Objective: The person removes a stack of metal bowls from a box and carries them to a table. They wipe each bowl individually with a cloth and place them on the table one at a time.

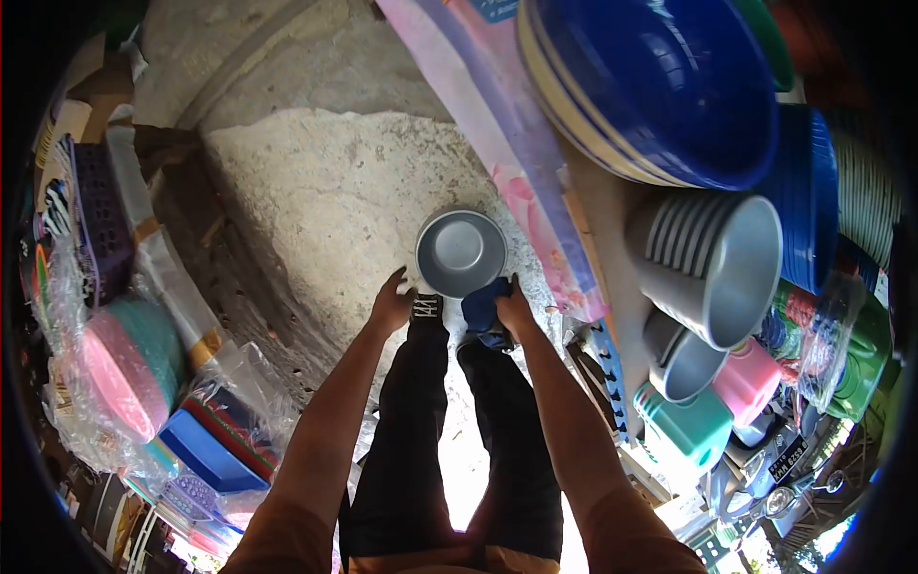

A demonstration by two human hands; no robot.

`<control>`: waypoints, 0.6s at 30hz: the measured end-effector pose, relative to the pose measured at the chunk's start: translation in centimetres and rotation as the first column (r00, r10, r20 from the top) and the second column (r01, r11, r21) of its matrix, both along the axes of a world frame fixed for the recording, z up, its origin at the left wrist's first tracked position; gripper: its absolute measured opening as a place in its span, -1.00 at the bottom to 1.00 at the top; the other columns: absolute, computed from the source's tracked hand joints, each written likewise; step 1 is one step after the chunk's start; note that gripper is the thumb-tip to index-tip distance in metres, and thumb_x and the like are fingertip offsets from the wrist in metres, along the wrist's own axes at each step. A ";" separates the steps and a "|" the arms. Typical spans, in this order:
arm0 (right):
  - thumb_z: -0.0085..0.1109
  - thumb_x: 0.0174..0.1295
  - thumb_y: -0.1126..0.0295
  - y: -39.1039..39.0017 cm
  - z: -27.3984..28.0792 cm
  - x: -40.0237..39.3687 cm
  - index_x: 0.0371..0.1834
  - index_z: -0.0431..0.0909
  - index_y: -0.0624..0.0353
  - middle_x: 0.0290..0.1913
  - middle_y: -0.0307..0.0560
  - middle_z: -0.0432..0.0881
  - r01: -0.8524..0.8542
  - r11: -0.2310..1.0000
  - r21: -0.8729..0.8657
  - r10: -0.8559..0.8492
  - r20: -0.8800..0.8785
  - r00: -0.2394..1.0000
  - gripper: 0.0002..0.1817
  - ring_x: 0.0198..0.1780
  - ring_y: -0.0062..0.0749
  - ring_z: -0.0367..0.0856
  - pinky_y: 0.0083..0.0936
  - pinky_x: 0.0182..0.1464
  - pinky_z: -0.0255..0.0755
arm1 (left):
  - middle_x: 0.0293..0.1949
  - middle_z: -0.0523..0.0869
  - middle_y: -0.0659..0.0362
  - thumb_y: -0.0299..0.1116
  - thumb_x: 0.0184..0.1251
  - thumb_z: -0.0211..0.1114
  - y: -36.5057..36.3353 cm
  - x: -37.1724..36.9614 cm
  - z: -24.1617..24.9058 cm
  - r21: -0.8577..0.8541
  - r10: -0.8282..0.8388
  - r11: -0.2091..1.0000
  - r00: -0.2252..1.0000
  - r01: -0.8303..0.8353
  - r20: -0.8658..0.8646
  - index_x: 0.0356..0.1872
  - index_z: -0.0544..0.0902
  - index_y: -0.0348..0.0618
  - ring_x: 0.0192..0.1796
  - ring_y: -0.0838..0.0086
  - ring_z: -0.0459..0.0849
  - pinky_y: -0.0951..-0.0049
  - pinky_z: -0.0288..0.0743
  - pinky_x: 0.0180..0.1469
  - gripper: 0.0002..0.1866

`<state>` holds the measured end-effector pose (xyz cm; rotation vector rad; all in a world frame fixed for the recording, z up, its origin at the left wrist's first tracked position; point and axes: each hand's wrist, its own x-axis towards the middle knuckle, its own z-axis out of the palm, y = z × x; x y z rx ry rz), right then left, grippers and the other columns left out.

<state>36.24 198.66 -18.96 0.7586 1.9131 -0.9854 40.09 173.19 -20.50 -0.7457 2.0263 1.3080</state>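
A grey plastic bucket point(432, 251) is in front of my feet, its round opening facing up toward me. My right hand point(513, 308) is closed on a dark blue cloth point(481, 308), which overlaps the bucket's near right rim in this view. To the left of the bucket, my left hand point(390, 304) is open, thumb and fingers apart, with the fingertips near the rim. Below the bucket, a dark shoe with white laces point(426, 306) shows beside my left hand.
On the right, large blue basins point(660, 86), stacked grey buckets point(712, 268) and a green container point(698, 430) line a shelf. Pink and teal basins point(124, 368) in plastic wrap and a blue tray point(210, 450) stand left. Rough concrete floor point(316, 182) lies ahead.
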 end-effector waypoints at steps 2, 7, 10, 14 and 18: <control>-0.01 0.12 0.52 -0.2 -2.3 -0.4 0.55 -0.21 0.13 0.39 0.20 0.29 0.123 0.991 -0.052 -0.122 0.022 0.992 -0.11 0.33 -0.10 0.38 -0.36 0.31 0.27 | 0.19 0.53 -0.06 -0.34 0.32 0.25 0.8 -2.1 -2.1 0.039 0.016 0.999 1.000 -0.016 0.003 0.41 0.22 -0.13 0.05 0.22 0.66 0.35 0.54 0.04 -0.35; 0.00 0.10 0.55 0.0 -5.1 -0.5 0.43 0.14 0.23 0.23 0.12 0.47 0.222 0.970 -0.100 -0.221 0.020 0.975 -0.29 0.19 -0.19 0.48 -0.37 0.23 0.33 | 0.22 0.48 -0.13 -0.35 0.33 0.24 1.9 -3.5 -5.2 -0.085 -0.035 0.996 0.979 0.018 -0.201 0.36 0.26 -0.28 0.08 0.18 0.65 0.33 0.56 0.04 -0.39; 0.01 0.10 0.54 0.2 -6.2 0.8 0.29 0.34 0.26 0.12 0.06 0.54 0.214 0.970 -0.112 -0.217 -0.017 0.976 -0.42 0.13 -0.24 0.51 -0.38 0.19 0.35 | 0.13 0.55 -0.12 -0.35 0.31 0.27 1.5 -3.5 -5.1 -0.186 -0.120 0.981 0.944 0.064 -0.308 0.25 0.41 -0.30 0.02 0.18 0.67 0.35 0.58 -0.01 -0.48; -0.01 0.08 0.47 0.1 -3.7 1.8 0.37 0.30 0.11 0.23 0.06 0.50 0.170 0.984 -0.045 -0.172 -0.050 0.984 -0.34 0.27 -0.14 0.46 -0.39 0.27 0.29 | -0.12 0.70 -0.05 -0.36 0.23 0.34 1.2 -3.7 -2.2 -0.092 0.078 0.990 0.953 -0.109 -0.294 -0.02 0.57 -0.32 -0.12 0.22 0.71 0.36 0.57 -0.03 -0.66; 0.04 0.14 0.51 -0.2 3.0 3.4 0.36 0.27 0.26 0.19 0.13 0.52 0.253 0.958 -0.132 -0.278 -0.222 0.935 -0.38 0.25 -0.17 0.46 -0.40 0.31 0.25 | -0.47 0.61 0.10 -0.45 0.14 0.32 0.3 -3.6 2.5 0.070 0.164 0.986 0.950 -0.151 -0.264 -0.23 0.57 -0.25 -0.41 0.37 0.61 0.40 0.48 -0.32 -0.80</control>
